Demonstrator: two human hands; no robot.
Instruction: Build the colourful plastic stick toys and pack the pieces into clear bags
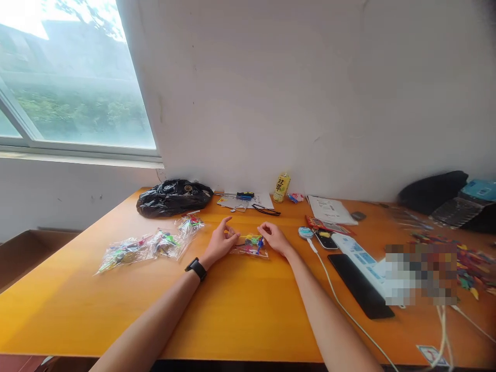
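A small clear plastic bag of colourful toy parts (251, 246) lies on the orange table (232, 310) between my two hands. My left hand (222, 239), with a black watch on its wrist, pinches the bag's left end with curled fingers. On the bag's right end my right hand (272, 235) is closed with bent fingers. Several more clear bags of colourful parts (149, 247) lie in a row to the left of my left hand.
A black plastic bag (173, 197) lies at the back left. Along the wall are papers with a blue tool (245, 196), black glasses (266, 210), a yellow bottle (281, 187) and a booklet (331, 210). To the right lie a phone (324, 239), a black slab (360, 284), cables and scattered coloured pieces (470, 263).
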